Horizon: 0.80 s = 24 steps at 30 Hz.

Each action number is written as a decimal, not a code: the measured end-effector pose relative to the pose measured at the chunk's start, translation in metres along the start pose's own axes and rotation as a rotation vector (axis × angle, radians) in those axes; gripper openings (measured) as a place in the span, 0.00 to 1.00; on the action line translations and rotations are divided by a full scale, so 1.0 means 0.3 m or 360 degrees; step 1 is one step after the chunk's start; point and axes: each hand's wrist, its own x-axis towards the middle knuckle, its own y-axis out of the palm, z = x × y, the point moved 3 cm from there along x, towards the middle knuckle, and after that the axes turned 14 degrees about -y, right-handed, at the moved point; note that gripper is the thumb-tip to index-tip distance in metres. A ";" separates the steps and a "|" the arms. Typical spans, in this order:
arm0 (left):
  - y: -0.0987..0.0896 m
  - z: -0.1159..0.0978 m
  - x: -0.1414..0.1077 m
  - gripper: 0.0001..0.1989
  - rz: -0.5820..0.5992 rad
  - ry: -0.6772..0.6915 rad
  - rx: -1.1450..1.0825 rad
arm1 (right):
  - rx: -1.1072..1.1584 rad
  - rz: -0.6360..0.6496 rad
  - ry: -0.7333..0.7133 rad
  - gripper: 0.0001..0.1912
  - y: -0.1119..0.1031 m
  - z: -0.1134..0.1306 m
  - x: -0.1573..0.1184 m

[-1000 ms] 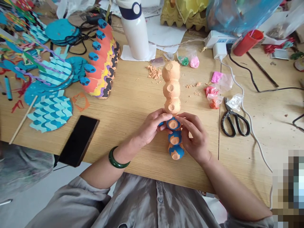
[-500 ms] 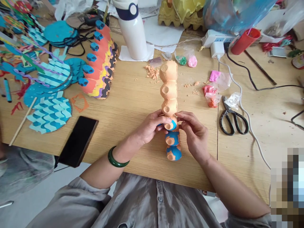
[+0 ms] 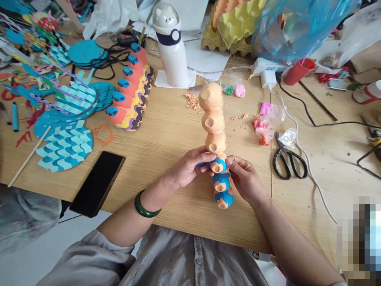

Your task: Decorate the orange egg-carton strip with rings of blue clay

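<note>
An orange bumpy strip (image 3: 214, 119), shaped like a row of egg-carton cups, is held upright in front of me. Its lower cups carry patches of blue clay (image 3: 224, 197). My left hand (image 3: 190, 167) grips the strip's left side, with the thumb on the third cup from the bottom and some blue material under the fingers. On the right side, my right hand (image 3: 242, 172) has its thumb and fingertips pinched against the edge of that same blue-patched cup.
A painted carton strip (image 3: 131, 95), a white bottle (image 3: 172, 55) and blue paper discs (image 3: 86, 53) lie beyond. A black phone (image 3: 98, 182) is at left. Scissors (image 3: 288, 159), clay bags (image 3: 263, 129), a red cup (image 3: 299, 71) and cables are at right.
My right hand has closed in on the cup's edge, its thumb now against the blue clay. The strip's lower end has shifted slightly right. The whole view has tilted a little.
</note>
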 end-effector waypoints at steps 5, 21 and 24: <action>0.003 0.005 -0.006 0.15 0.0137 -0.0105 0.0025 | -0.0003 -0.0028 -0.0013 0.21 0.001 0.004 -0.013; 0.005 0.015 -0.010 0.15 -0.0009 -0.0070 0.0263 | -0.0160 -0.0014 -0.0103 0.19 0.023 -0.006 -0.014; 0.006 0.017 -0.002 0.17 -0.0010 -0.0052 0.0270 | -0.0087 -0.0019 -0.0049 0.18 0.020 -0.008 -0.010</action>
